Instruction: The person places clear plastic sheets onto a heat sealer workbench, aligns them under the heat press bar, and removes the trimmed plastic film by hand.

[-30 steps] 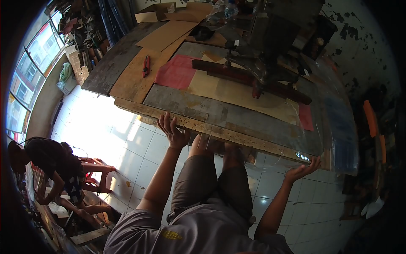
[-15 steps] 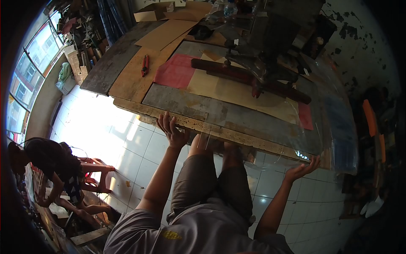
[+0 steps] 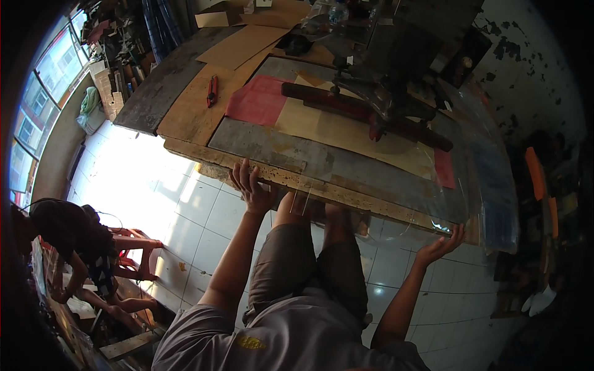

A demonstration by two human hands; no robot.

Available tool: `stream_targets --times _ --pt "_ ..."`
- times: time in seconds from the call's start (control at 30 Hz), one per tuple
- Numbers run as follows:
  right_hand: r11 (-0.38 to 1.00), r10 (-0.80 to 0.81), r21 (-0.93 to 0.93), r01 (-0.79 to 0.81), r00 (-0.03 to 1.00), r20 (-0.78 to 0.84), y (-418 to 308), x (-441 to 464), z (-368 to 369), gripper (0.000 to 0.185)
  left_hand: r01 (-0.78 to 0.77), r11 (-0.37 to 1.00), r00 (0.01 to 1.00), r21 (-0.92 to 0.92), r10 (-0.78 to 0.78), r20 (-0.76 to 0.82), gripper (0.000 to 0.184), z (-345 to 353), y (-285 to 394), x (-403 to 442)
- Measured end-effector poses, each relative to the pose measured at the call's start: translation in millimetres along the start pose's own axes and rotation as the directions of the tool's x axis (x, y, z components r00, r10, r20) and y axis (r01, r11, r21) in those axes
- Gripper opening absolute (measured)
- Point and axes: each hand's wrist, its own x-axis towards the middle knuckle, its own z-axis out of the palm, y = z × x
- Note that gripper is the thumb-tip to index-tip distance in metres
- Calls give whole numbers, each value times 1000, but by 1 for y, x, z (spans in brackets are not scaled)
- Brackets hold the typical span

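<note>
My left hand (image 3: 252,188) rests against the front edge of the wooden worktable (image 3: 346,196), its fingers stretched out over the speckled rim. At the right end of that edge, my right hand (image 3: 442,246) has its fingers extended up along the rim, close to a glossy bit of clear plastic film (image 3: 443,226). Neither hand visibly grasps anything. Behind them lies a grey plate (image 3: 257,141) bearing a cream sheet (image 3: 346,137) and pink-red sheets (image 3: 260,102). A dark press bar (image 3: 328,104) spans these sheets.
A red cutter knife (image 3: 212,91) lies on a brown board at the left. Cardboard (image 3: 244,46) and a bottle (image 3: 337,13) are at the back. Clear plastic sheets (image 3: 498,204) hang at the right. Another person (image 3: 68,235) sits at lower left near a red stool (image 3: 139,250).
The view has shifted slightly. Both my hands keep about the same places on the table edge, and the sheets and press bar look unmoved.
</note>
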Motion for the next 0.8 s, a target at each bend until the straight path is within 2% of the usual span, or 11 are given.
stream_targets --times 0.1,0.2,0.3,0.4,0.5,0.57,0.67,0.77,0.8 --pt "994 0 109 -3 1000 30 -13 8 -12 59 13 1000 1000 -6 -13 10 71 -2 0 0" --pt "998 -23 58 17 993 114 -16 19 -30 63 21 1000 1000 -19 -21 -3 69 0 0 -2" --pt "1000 4 2 -5 988 157 -22 38 -51 54 12 1000 1000 -25 -13 -24 67 2 0 0" --pt "995 93 10 -100 958 272 -44 71 -53 45 -3 999 999 -35 2 -33 67 2 0 1" --pt "985 127 25 -168 826 549 -92 110 -38 42 -6 998 999 -69 4 -35 68 0 1 4" --pt "990 116 -9 -143 766 632 -103 123 -13 46 5 996 1000 -87 -7 -14 70 -3 2 4" --pt "996 71 -16 -84 708 703 -77 132 30 45 26 995 999 -99 -22 37 72 -11 2 2" --pt "989 105 -11 -149 642 760 -66 147 48 41 35 993 997 -116 -27 69 74 -18 4 6" --pt "985 83 43 -169 669 739 -68 149 47 39 44 992 995 -122 -33 90 74 -20 3 6"
